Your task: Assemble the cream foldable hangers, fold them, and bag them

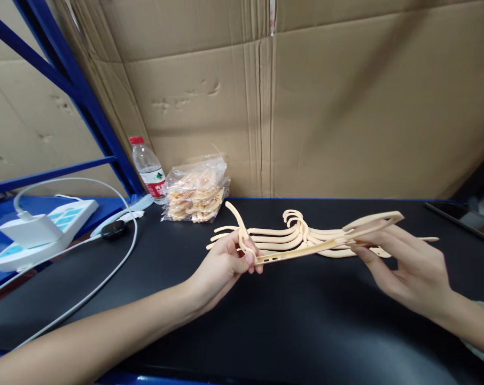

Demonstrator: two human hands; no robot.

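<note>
A beige plastic hanger (298, 252) is held up in front of me, its long flat bar running between both hands. My left hand (220, 262) pinches its left end, where a curved arm sticks upward. My right hand (416, 262) has thumb and fingers closed around the right end, beside a looped arm; part of that end is hidden by the fingers. Behind the held piece, several matching hangers (274, 240) lie stacked on the black tabletop (266, 326), their hooks bunched together in the middle.
Clear bags of beige plastic parts (196, 198) sit at the back beside a water bottle (149, 171). On the left are a power strip (61, 219) with a charger, and a looping white cable (134, 235). A dark flat device (462, 219) lies at right; cardboard (210, 85) lines the back.
</note>
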